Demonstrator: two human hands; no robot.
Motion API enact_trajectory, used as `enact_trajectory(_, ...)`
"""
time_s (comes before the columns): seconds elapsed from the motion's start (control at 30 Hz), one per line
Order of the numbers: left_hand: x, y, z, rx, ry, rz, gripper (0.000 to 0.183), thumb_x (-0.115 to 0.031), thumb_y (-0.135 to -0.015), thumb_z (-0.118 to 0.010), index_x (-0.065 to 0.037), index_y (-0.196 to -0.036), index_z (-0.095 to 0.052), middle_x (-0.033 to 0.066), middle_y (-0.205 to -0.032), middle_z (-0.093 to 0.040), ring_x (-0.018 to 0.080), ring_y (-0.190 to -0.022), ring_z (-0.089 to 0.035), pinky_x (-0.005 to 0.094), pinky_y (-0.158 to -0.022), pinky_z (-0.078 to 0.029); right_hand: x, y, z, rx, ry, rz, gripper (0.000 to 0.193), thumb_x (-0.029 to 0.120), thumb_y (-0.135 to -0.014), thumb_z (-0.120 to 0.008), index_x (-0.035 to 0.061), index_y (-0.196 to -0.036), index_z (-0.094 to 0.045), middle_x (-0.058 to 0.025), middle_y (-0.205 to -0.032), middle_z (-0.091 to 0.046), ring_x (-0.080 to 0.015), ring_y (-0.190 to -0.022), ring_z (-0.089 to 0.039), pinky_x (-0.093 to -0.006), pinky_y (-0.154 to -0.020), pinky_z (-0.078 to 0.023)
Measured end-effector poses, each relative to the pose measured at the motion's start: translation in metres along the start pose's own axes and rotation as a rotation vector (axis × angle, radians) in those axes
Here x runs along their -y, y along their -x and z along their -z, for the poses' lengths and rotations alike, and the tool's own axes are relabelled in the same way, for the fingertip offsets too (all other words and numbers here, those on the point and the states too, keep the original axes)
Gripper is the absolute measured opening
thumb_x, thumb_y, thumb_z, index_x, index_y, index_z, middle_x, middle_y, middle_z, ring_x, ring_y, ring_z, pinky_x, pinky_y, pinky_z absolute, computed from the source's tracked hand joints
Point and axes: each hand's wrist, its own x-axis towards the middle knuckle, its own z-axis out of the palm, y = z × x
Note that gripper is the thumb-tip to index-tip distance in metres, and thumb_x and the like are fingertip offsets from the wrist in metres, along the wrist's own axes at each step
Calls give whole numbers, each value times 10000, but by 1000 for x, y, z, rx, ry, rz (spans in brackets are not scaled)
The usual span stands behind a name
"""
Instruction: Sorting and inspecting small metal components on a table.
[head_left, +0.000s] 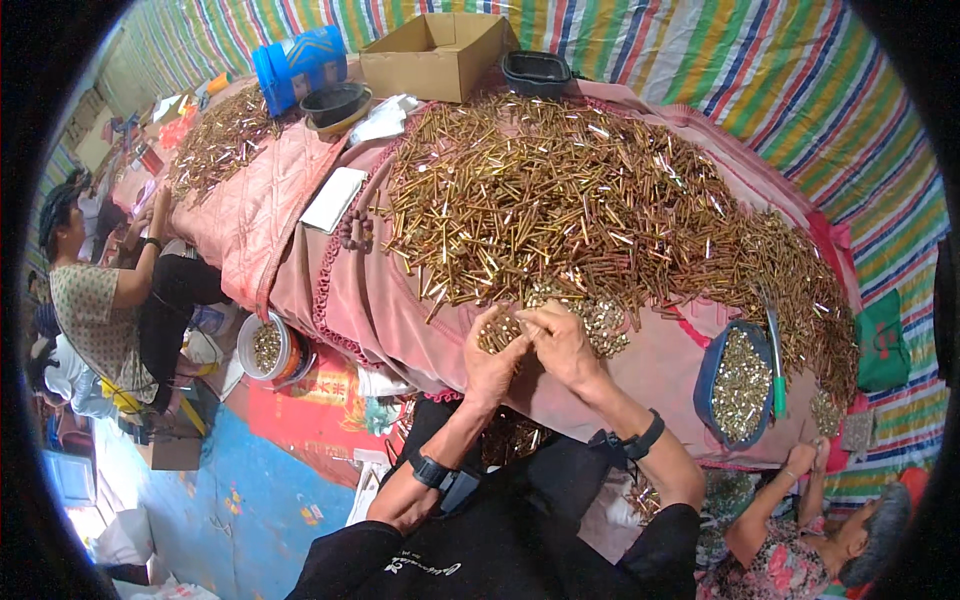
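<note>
My left hand (487, 365) is closed around a bunch of short brass-coloured metal rods (497, 333), held at the near edge of the cloth-covered table. Against it, the fingers of my right hand (563, 345) are pinched together at the rods' side; whatever small piece they grip is hidden. A little pile of small shiny nut-like pieces (606, 328) lies just beyond and right of my right hand. Behind both hands spreads a large heap of the same kind of rods (560, 200), which look threaded, though detail is too small to be sure.
At right stand a blue basin (706, 385) of small metal pieces and a green-handled tool (779, 395). A cardboard box (425, 70), blue bucket (300, 68) and black bowl (535, 75) line the back. Left is a white bucket (248, 350). Co-workers sit left (95, 310) and right (785, 540).
</note>
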Motion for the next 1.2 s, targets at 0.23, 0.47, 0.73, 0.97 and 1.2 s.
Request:
enact_trajectory(0.23, 7, 5, -3, 62, -110, 6, 412, 18, -790, -739, -2, -1169, -580, 32, -1017, -646, 93, -899, -609, 229, -789, -519, -5, 18, 12, 46, -162, -51, 288, 142, -941, -544, 24, -1181, -652, -115, -891, -604, -215, -846, -587, -321, -773, -463)
enact_trajectory(0.47, 4, 8, -10, 126, -171, -78, 324, -3, -804, -734, -6, -1091, -584, 35, -908, -676, 92, -815, -628, 235, -731, -529, -11, 42, 28, -45, -223, -250, 217, 88, -912, -589, 6, -1097, -670, -88, -911, -668, -150, -817, -630, -285, -733, -506)
enact_trajectory(0.73, -2, 9, -9, 128, -143, 16, 272, 30, -837, -698, -8, -1074, -569, 40, -902, -672, 92, -780, -641, 222, -697, -531, -6, 68, 39, 120, 479, -150, 295, 272, -790, -736, -3, -828, -636, -177, -811, -620, -393, -764, -626, -472, -703, -495)
enact_trajectory(0.97, -8, 14, -9, 118, -151, 40, 268, 0, -820, -732, -21, -1038, -578, 35, -864, -671, 75, -749, -632, 211, -672, -528, -20, 67, 38, -83, 117, -116, 158, 111, -816, -682, -25, -865, -617, -159, -799, -619, -328, -714, -635, -408, -638, -501)
enact_trajectory(1.2, 9, 15, -6, 206, -137, 36, 296, 8, -814, -721, -12, -1066, -566, 52, -922, -684, 102, -813, -646, 240, -732, -540, -27, 52, 15, -109, 33, -43, 161, 8, -772, -651, -10, -916, -583, -168, -846, -621, -351, -788, -624, -412, -695, -505)
